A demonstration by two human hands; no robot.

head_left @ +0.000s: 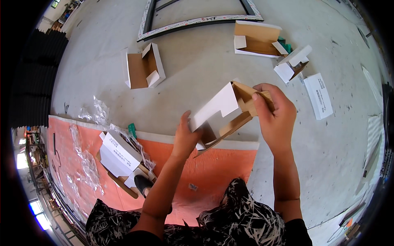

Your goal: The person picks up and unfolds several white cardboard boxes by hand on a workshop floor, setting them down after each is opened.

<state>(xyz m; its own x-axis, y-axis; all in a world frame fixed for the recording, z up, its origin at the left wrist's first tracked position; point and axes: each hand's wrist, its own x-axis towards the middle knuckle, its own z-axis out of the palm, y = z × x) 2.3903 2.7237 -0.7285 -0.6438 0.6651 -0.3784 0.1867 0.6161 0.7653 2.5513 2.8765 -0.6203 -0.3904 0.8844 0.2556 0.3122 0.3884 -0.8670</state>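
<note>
Between my hands, above the edge of an orange mat, is a white cardboard box with brown insides. It is tilted, its far right end raised, and its flaps are partly unfolded. My left hand grips its near left end, with the thumb and fingers at the edge. At the far right end, my right hand pinches a brown flap between thumb and fingers. Whether anything lies deep inside the box cannot be made out.
Open white boxes and a closed white box lie on the grey floor. A dark frame lies at the far side. On the mat's left are crumpled clear plastic and a carton holding white boxes beside my shoe.
</note>
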